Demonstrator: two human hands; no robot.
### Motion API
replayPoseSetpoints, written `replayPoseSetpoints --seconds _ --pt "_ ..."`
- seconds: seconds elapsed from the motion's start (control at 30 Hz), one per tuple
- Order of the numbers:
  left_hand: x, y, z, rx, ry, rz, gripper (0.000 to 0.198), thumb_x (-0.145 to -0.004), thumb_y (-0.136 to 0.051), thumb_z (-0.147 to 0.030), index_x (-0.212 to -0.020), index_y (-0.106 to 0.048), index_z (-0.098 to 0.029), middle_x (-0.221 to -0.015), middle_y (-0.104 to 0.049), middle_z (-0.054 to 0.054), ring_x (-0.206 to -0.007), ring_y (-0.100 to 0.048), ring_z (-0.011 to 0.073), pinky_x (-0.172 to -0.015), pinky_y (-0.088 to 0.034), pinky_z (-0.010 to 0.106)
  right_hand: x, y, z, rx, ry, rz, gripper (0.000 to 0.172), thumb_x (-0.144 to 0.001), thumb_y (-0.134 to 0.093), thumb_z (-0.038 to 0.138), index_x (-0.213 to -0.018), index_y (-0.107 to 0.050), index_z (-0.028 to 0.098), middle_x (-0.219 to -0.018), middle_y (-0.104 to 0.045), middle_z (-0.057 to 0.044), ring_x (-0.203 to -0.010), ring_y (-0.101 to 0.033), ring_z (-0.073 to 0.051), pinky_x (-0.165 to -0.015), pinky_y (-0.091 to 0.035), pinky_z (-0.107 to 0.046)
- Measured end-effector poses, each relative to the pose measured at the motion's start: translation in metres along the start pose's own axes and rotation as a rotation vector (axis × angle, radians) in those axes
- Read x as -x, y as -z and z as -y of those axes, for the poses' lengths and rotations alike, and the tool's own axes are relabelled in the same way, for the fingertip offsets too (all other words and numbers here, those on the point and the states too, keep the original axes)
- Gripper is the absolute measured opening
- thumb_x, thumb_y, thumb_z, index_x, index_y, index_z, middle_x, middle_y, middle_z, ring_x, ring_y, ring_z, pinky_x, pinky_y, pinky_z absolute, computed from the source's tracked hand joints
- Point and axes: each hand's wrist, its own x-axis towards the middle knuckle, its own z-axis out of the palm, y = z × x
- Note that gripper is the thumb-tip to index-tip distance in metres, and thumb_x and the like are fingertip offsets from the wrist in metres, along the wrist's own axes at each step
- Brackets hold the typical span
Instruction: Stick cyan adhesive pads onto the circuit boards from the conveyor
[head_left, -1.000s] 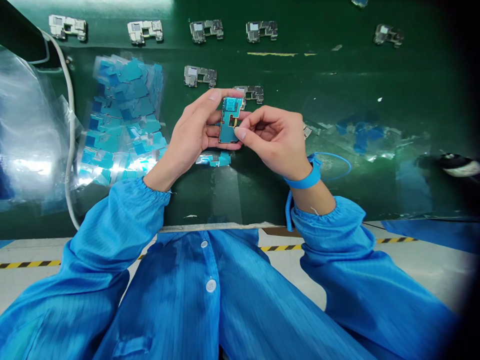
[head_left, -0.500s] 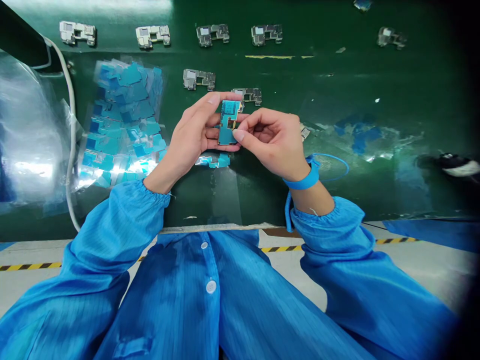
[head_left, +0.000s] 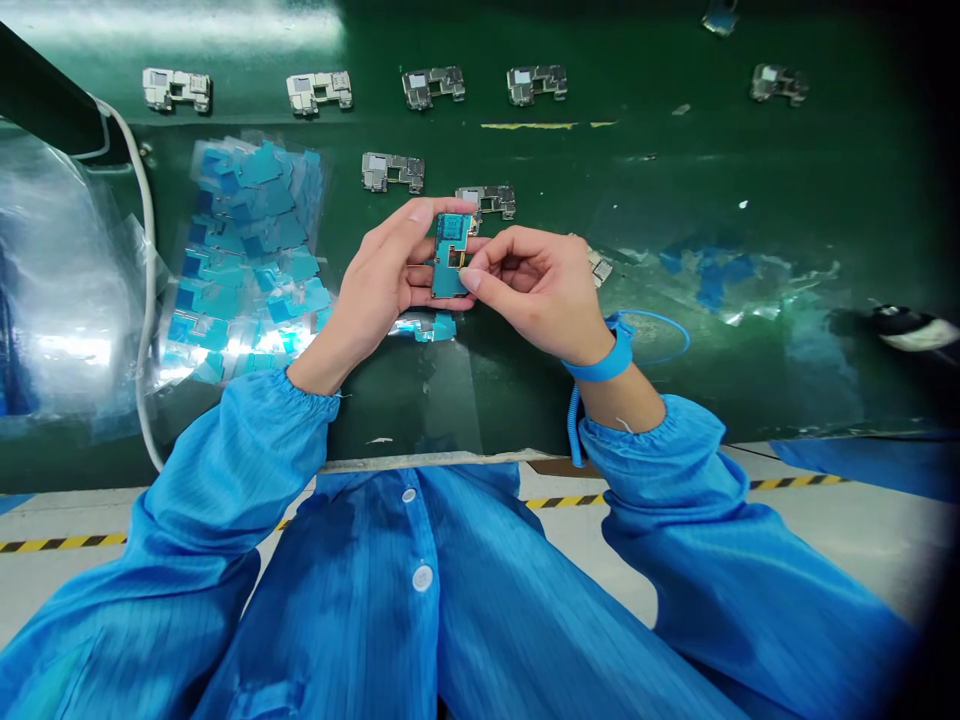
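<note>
My left hand (head_left: 385,268) holds a small circuit board (head_left: 450,270) upright, its fingers behind and around the edges. Blue film covers most of the board's face, and a notch shows near its middle. At the board's lower right edge, my right hand (head_left: 541,290) pinches with thumb and index finger; the fingertips touch the board there, and whether they also grip a piece of film is too small to tell. A blue strap (head_left: 604,358) circles my right wrist. Just beyond my fingers another circuit board (head_left: 491,203) lies on the green bench (head_left: 525,400).
Several bare circuit boards (head_left: 320,93) lie in a row at the back. Another board (head_left: 393,172) sits in front of them. Overlapping blue film pieces (head_left: 259,220) spread at left, beside a white cable (head_left: 148,300) and clear plastic (head_left: 60,270). Crumpled film (head_left: 712,275) lies at right.
The view has shifted slightly, so the boards at the back appear lower. Both hands keep nearly the same hold on the circuit board, with the right fingertips still at its lower right edge.
</note>
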Motion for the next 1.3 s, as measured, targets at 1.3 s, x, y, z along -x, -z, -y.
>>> replayPoseSetpoints --seconds 1.3 --pt "0.0023 -0.0007 0.0054 -0.183 -0.072 -0.004 0.053 -0.107 -0.065 -0.062 -0.148 -0.068 -0.030 -0.119 -0.087 0.008 -0.119 -0.085 0.0303 -0.094 -0.075 0.043 -0.0019 0.0008 0.0014 0.010 -0.013 0.025 0.042 -0.086 -0.097 0.058 -0.081 -0.072 0.025 -0.080 -0.071 -0.001 -0.077 -0.068 -0.018 -0.075 -0.067 -0.034"
